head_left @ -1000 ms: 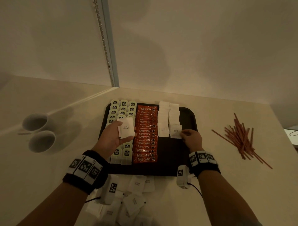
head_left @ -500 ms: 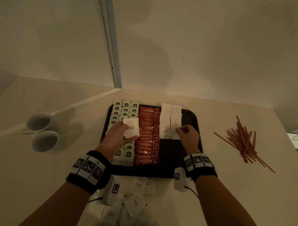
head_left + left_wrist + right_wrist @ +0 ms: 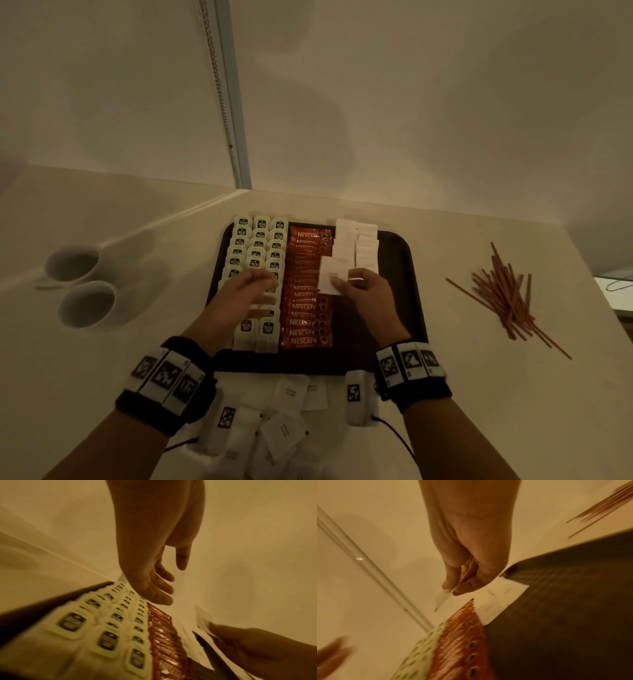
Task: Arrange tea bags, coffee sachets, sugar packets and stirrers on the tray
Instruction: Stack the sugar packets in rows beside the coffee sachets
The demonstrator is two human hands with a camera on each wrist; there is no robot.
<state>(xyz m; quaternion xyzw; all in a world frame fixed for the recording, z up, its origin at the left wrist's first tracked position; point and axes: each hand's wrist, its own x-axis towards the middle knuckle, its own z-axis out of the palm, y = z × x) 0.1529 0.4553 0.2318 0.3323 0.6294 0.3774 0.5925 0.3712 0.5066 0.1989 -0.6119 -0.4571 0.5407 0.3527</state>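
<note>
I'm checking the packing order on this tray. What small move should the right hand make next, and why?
Probably lower the sugar packet that the right hand pinches onto the near end of the white sugar rows. Those rows stop partway down the tray, bare tray lies nearer, and the left hand is open and empty.

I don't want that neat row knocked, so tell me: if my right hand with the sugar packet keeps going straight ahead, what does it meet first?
Probably the sugar packet rows on the tray, just beyond the right hand and the held packet. Depth is unclear; the hand may sit above them.
</note>
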